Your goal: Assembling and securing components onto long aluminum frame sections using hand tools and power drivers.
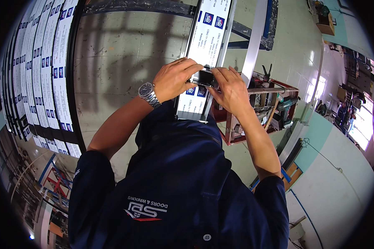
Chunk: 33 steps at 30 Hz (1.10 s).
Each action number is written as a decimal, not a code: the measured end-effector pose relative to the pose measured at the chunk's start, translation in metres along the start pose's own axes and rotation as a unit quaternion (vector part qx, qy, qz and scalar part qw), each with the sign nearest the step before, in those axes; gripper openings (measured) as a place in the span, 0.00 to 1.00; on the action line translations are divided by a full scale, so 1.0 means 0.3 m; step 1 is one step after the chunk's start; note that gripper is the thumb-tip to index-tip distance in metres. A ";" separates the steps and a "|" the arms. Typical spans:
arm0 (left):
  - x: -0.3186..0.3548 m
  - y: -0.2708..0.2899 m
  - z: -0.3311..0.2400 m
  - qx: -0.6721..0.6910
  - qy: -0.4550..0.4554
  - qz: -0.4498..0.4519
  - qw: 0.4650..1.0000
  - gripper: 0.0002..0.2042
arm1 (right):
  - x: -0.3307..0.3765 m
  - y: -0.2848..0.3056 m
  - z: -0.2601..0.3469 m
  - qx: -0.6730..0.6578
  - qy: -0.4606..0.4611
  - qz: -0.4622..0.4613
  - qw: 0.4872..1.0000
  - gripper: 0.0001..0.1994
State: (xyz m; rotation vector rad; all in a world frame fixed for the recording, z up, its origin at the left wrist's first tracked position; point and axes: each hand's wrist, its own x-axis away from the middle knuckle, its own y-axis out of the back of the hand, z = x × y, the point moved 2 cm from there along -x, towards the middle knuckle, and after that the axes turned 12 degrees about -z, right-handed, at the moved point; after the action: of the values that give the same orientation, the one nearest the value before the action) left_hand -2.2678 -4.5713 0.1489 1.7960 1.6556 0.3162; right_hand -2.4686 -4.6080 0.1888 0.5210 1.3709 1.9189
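Observation:
A long profile bar (211,39), faced with white printed protective film, runs away from my waist. Over its near part, a short black glossy piece (204,78) lies crosswise between my hands. My left hand (172,79), with a metal watch on the wrist, pinches the piece's left end. The right end is gripped by my right hand (232,89), thumb on the near side and fingers on the far side. The piece appears to sit on or just above the film; its underside is hidden. The bar's cut near end shows just in front of my shirt.
Several film-covered profiles (50,70) stand in a row at the left. Right of the bar is a red-framed tool cart (274,89) with power tools and pliers. Blue-black support beams (137,8) cross beneath the bar. A pale wall (336,162) is at far right.

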 end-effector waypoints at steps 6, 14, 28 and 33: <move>0.004 -0.002 0.005 0.000 0.006 0.000 1.000 0.24 | -0.004 0.004 -0.003 0.002 0.002 0.006 1.000 0.26; 0.003 -0.002 0.001 -0.013 -0.004 0.006 1.000 0.25 | -0.019 0.011 0.003 0.007 0.007 0.017 1.000 0.27; -0.039 -0.009 -0.062 -0.100 -0.052 0.045 0.993 0.26 | -0.014 -0.001 -0.037 -0.035 0.025 0.011 0.999 0.27; -0.049 -0.035 -0.067 -0.166 -0.097 0.051 0.980 0.26 | 0.009 -0.018 -0.042 -0.030 0.015 -0.004 0.999 0.27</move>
State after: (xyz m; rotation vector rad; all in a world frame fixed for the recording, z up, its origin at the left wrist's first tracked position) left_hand -2.2903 -4.5795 0.1614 1.6057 1.2924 0.4229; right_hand -2.4772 -4.6131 0.1790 0.4593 1.3281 1.9615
